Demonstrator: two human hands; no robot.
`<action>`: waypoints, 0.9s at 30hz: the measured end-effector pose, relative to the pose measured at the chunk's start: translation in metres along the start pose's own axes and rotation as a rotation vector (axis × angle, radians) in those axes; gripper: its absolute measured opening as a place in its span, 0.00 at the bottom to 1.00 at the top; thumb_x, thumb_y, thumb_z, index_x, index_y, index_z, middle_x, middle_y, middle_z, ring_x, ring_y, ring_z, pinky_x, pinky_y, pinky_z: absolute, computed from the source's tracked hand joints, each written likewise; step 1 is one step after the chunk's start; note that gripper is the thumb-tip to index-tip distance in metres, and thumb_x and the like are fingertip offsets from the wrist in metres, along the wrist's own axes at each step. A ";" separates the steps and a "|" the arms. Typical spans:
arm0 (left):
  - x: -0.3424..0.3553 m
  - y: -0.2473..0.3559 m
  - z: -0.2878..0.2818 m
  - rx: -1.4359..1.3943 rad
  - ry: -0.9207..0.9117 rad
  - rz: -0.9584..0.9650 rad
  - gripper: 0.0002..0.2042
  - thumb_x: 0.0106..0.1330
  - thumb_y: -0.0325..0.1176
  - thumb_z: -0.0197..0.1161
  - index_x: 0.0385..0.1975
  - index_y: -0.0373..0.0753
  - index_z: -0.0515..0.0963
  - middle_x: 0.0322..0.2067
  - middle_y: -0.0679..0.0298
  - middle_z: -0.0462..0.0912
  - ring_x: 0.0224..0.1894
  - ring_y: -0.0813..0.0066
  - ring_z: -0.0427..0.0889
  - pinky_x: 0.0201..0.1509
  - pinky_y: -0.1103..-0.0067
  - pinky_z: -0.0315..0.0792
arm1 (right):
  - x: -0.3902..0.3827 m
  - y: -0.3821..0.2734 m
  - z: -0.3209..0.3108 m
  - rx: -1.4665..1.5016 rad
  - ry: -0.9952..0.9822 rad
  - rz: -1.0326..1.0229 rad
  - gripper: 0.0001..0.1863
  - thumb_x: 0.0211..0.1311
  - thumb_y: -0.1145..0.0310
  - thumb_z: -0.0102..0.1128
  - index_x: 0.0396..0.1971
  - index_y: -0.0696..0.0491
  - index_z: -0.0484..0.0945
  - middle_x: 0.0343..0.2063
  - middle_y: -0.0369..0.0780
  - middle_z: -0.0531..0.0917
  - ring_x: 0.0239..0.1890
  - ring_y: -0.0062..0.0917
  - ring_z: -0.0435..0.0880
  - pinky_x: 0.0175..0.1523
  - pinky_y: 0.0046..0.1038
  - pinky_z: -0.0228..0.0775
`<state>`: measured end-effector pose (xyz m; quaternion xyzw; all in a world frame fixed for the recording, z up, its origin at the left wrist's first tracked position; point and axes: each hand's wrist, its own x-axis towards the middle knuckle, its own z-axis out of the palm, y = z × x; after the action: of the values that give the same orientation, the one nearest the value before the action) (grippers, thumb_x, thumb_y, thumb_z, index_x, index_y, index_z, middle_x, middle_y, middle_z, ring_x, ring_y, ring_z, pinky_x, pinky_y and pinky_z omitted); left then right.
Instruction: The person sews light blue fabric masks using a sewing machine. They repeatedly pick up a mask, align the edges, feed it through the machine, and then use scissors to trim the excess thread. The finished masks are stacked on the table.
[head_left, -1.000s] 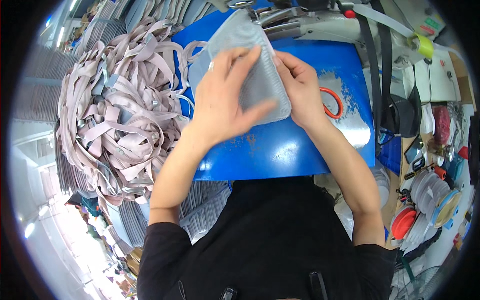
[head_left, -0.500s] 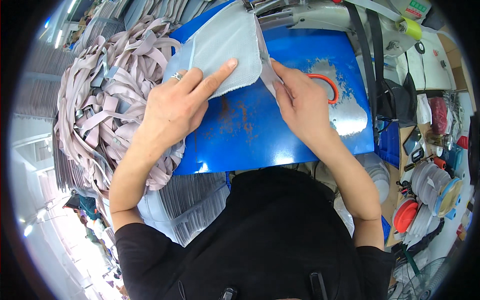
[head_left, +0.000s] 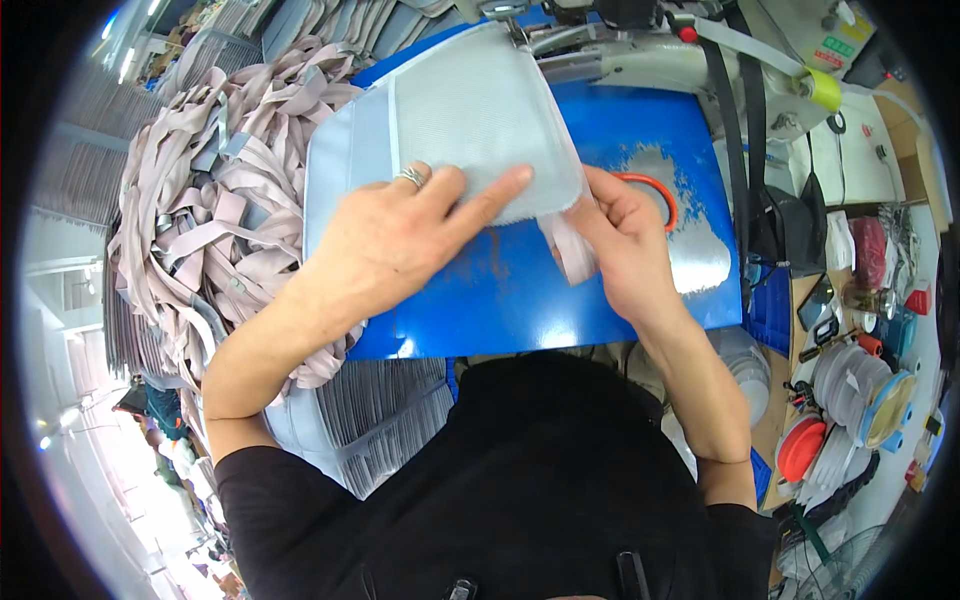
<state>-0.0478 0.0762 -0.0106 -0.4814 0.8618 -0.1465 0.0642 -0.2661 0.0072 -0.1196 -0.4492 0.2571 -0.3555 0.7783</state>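
Observation:
A pale grey mesh fabric panel with a smooth bluish-grey side section lies under the head of a sewing machine. On its near part rests my left hand, index finger stretched out across the mesh, other fingers bent; its thumb is hidden. My right hand pinches the panel's right near corner together with a pinkish-grey fabric strip. The strip's loose end curls down below the panel. Just beyond my right hand shows a red-orange loop handle; the rest of that tool is hidden.
The blue worktop has a worn silvery patch at right. A tangled heap of pinkish-grey strips fills the left side. Stacked grey panels stand below the table edge. Black straps hang at right, near tape rolls and spools.
The panel has swung flatter and shows more of its left section. My left hand has shifted right and slightly nearer. My right hand has turned, and the strip's end now curls beneath the corner.

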 end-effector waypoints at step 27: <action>0.080 -0.106 -0.021 0.291 -0.186 0.171 0.29 0.60 0.26 0.63 0.64 0.50 0.79 0.40 0.60 0.78 0.34 0.66 0.87 0.38 0.73 0.82 | 0.127 0.012 -0.002 0.070 0.021 -0.125 0.13 0.75 0.69 0.60 0.50 0.62 0.80 0.36 0.39 0.87 0.30 0.16 0.84 0.32 0.23 0.84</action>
<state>-0.0090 -0.0398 0.0450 -0.4034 0.8597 -0.2184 0.2247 -0.1858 -0.0895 -0.1413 -0.4334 0.2240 -0.4168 0.7670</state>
